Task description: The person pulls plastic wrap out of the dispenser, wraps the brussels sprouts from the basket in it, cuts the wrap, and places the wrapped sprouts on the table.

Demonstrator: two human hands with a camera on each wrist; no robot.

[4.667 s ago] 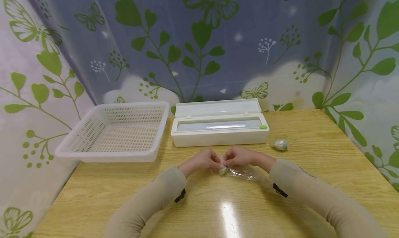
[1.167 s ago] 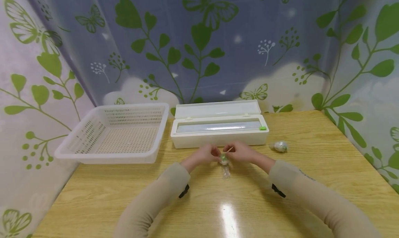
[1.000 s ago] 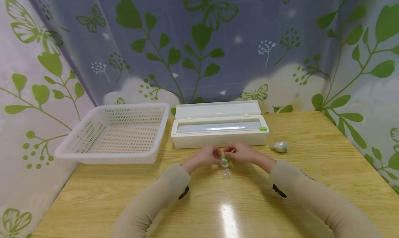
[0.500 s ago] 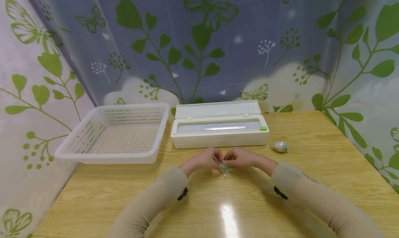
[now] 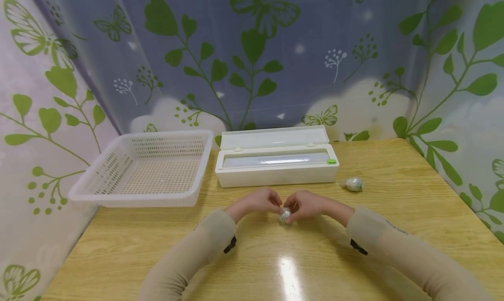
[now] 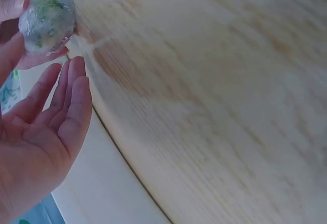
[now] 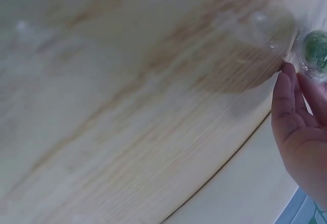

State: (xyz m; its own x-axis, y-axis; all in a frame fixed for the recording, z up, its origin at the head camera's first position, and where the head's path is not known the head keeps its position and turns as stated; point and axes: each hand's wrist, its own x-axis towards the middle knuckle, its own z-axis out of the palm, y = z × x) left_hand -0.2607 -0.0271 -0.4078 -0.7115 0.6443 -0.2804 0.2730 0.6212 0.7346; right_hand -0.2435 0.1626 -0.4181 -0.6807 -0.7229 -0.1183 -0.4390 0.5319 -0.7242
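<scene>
A small green-and-white ball wrapped in cling film (image 5: 285,215) is between both hands, close over the wooden table. My right hand (image 5: 309,204) holds it from the right, thumb and forefinger against its side. My left hand (image 5: 261,200) pinches the film at the ball's upper left. In the left wrist view the wrapped ball (image 6: 47,25) shows crinkled clear film, and the left hand's (image 6: 48,127) lower fingers stand apart from it. The right wrist view catches the ball (image 7: 316,50) at the edge, just above the right hand's (image 7: 301,116) fingers.
Behind the hands stands a white cling film box (image 5: 277,176), lid raised, a roll inside and a green slider at its right end. A second wrapped ball (image 5: 353,184) lies to the right. A white perforated basket (image 5: 135,199) sits at the left. A patterned curtain (image 5: 252,73) hangs behind.
Loose film that trailed right, then hung in a tail below the ball, is now folded against it. The hands have come slightly nearer to the person. Box, basket and second ball stay put.
</scene>
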